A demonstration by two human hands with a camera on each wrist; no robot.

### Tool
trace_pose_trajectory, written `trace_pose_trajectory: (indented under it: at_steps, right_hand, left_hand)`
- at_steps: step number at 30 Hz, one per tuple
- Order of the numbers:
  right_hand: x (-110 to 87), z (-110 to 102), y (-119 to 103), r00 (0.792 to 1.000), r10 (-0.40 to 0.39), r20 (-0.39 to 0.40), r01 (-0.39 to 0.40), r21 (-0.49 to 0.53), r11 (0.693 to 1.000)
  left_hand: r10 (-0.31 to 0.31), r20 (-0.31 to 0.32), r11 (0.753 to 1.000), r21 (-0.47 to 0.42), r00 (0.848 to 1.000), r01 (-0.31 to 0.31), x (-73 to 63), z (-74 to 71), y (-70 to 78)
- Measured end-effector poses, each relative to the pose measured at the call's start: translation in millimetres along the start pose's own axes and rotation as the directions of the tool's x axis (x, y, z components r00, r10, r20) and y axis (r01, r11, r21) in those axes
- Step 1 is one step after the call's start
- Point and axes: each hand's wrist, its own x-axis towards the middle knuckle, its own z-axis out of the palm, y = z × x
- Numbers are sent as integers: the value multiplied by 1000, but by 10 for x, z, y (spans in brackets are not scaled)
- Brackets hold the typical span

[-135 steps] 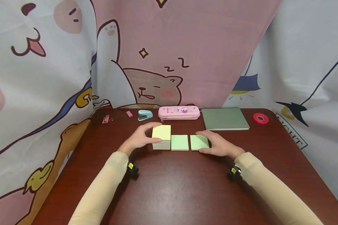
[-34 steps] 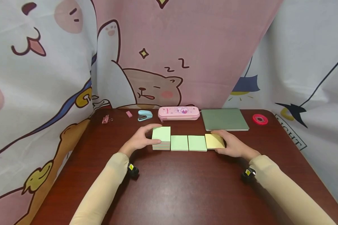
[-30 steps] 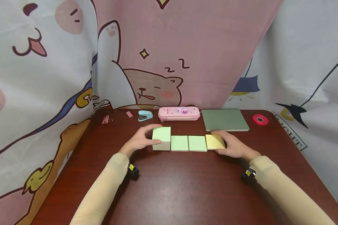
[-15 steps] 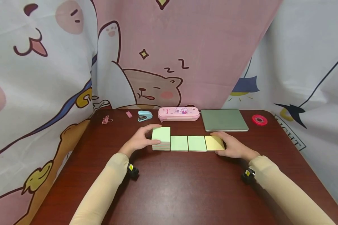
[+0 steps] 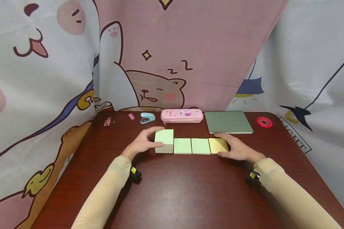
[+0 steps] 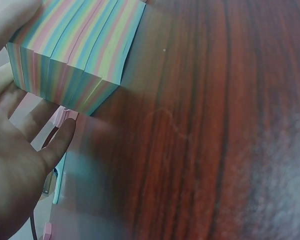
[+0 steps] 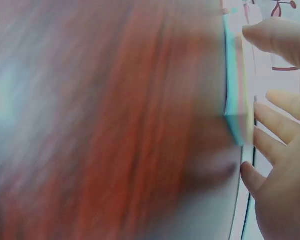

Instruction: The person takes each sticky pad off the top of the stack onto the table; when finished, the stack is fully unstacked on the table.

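Note:
My left hand [image 5: 141,141] holds a tall stack of sticky notes [image 5: 164,136], thumb on the front and fingers behind. The top sheet is pale green, and the left wrist view shows the striped pastel sides of the stack [image 6: 80,55]. To its right, two thin pale green sticky note pads [image 5: 182,146] lie side by side in a row on the table. A yellow-topped sticky note pad [image 5: 217,145] ends the row, and my right hand [image 5: 235,148] has thumb and fingers at its front and back edges. The right wrist view shows this pad [image 7: 235,80] edge-on, with blurred layers.
Along the back of the brown table [image 5: 175,190] lie a pink binder clip [image 5: 108,121], a pink eraser [image 5: 131,116], a light blue stapler [image 5: 147,117], a pink pencil case [image 5: 182,115], a green notebook [image 5: 228,122] and a red tape roll [image 5: 264,122].
A second green pad has joined the row, and my right hand has moved right and set the yellow pad down at its end. The stack's top has turned from yellow to green.

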Motion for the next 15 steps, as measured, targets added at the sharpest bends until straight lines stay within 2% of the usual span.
trace_pose_trajectory:
  at_steps: [7, 15]
  right_hand:
    - [219, -17, -264, 998, -11, -58, 14, 47, 999]
    - [689, 141, -764, 996, -76, -50, 79, 75, 994]
  left_hand:
    - [-9, -10, 999, -47, 1000, 8, -19, 13, -3]
    - [-6, -11, 999, -42, 1000, 6, -11, 18, -4]
